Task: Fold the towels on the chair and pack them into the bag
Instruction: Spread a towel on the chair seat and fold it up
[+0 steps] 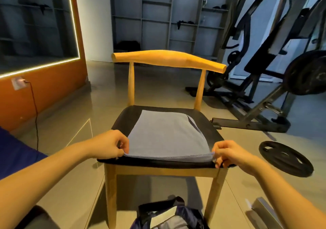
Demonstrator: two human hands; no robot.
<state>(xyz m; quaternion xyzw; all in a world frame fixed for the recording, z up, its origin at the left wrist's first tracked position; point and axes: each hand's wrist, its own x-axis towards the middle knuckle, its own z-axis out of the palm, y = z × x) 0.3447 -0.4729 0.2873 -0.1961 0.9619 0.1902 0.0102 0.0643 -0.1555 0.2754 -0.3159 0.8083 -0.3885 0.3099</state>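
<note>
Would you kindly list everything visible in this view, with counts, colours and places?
towel: one, light blue, flat on the chair seat
chair: one, wooden with black seat, centre
bag: one, dark, open on the floor before the chair
weight plate: one, black, floor at right
gym machine: one, black, right background
shelves: one unit, grey, back wall
left hand: one, pinches the towel's near left corner
right hand: one, pinches the towel's near right corner
</note>
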